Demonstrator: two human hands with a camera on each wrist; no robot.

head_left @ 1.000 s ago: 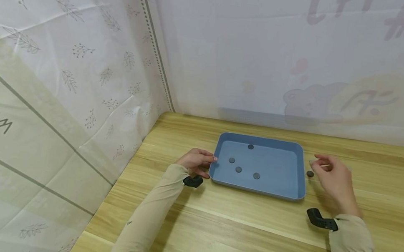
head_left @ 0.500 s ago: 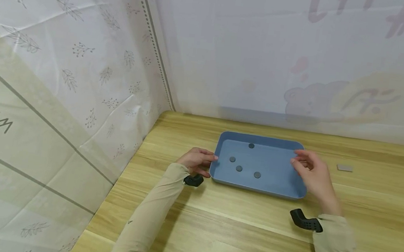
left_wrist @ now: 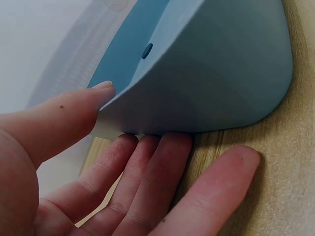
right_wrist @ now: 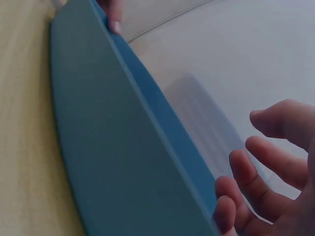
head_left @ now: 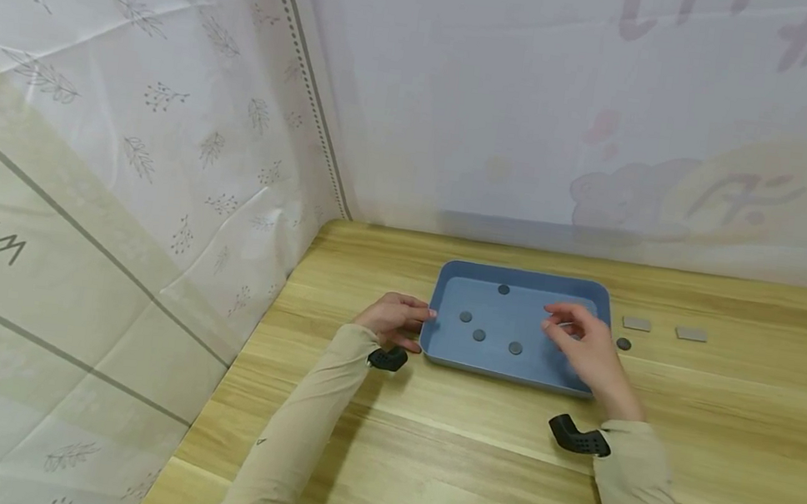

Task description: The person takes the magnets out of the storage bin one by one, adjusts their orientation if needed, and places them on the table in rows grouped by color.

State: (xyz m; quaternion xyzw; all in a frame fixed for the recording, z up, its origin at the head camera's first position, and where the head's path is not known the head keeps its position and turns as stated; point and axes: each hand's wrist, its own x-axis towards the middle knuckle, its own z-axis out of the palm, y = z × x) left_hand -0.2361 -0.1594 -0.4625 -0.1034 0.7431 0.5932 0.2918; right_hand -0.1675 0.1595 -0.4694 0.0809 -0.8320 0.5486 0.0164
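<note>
A shallow blue tray (head_left: 532,377) lies on the wooden table, with several small dark grey round discs (head_left: 515,348) on its floor. My left hand (head_left: 397,318) grips the tray's left wall: in the left wrist view the thumb (left_wrist: 93,101) lies over the rim (left_wrist: 133,88) and fingertips press the outside. Over the right half of the tray is my right hand (head_left: 582,350), fingers loosely bent. The right wrist view shows its thumb and fingertips apart, with nothing between them. It hides part of the tray's right side.
Just right of the tray, another dark disc (head_left: 623,344) sits on the table (head_left: 451,476). Two flat grey rectangular pieces, a nearer one (head_left: 636,323) and a farther one (head_left: 691,334), lie beside it. Printed cloth (head_left: 464,125) hangs behind the table and along its left.
My right hand has moved left, from beside the tray to over it, uncovering the two rectangular pieces and the disc on the table. The left hand keeps its place on the tray.
</note>
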